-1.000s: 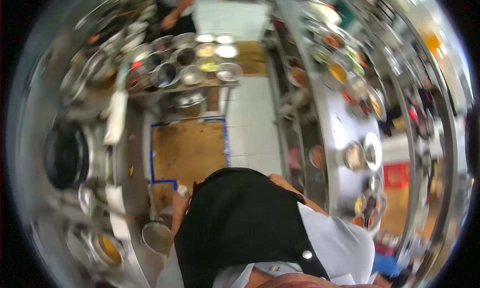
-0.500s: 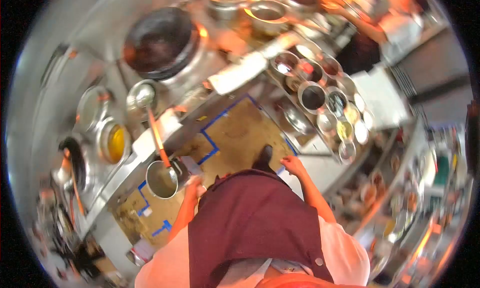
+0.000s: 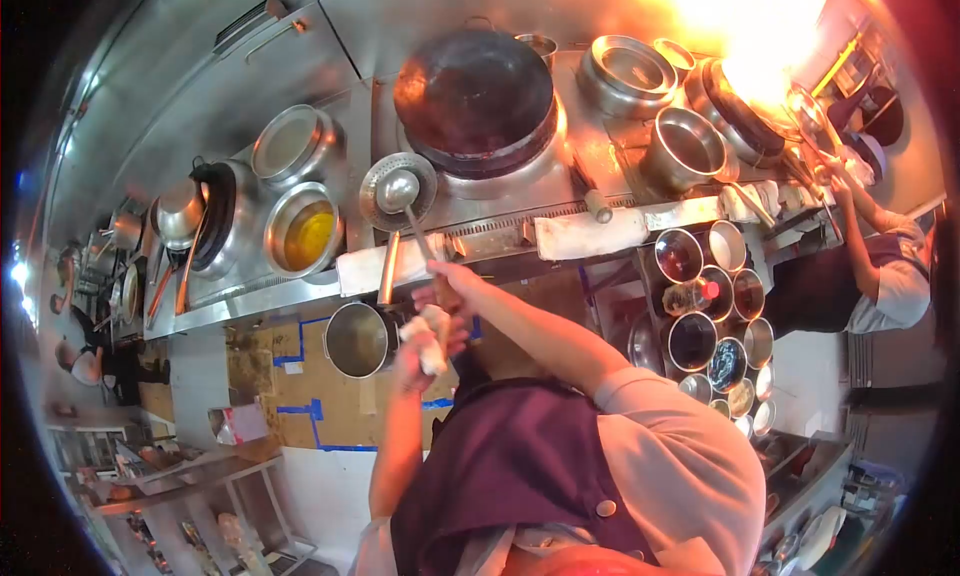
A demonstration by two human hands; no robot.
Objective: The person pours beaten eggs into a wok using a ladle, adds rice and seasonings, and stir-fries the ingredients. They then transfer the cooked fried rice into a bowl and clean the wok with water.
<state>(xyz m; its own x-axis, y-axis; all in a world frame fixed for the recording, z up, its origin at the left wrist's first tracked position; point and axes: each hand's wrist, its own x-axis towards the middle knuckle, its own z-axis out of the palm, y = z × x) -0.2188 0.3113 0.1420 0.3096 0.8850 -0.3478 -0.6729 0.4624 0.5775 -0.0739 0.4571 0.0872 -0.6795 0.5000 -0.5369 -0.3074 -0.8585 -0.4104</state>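
Note:
A folded white cloth (image 3: 430, 346) is gripped in my left hand (image 3: 408, 366), in front of my apron. My right hand (image 3: 455, 284) is closed round the handle end of a metal ladle (image 3: 398, 189), just above the cloth. The ladle's bowl lies over a perforated skimmer (image 3: 368, 204) at the stove's edge, and the skimmer's wooden handle (image 3: 390, 268) points towards me. A pot (image 3: 358, 340) of cloudy liquid is left of my left hand. Behind the skimmer sits a large dark wok (image 3: 474, 101).
Tall flames (image 3: 765, 61) rise at the back right, where a co-worker (image 3: 885, 276) stands. Several sauce containers (image 3: 692, 342) fill the right side. A pot of yellow liquid (image 3: 308, 238) is on the left. A metal rack (image 3: 190, 491) stands lower left.
The view has swung round to face the stove. My right hand has come across from my right side and taken hold of the ladle's handle. My left hand, with the cloth, has risen in front of me.

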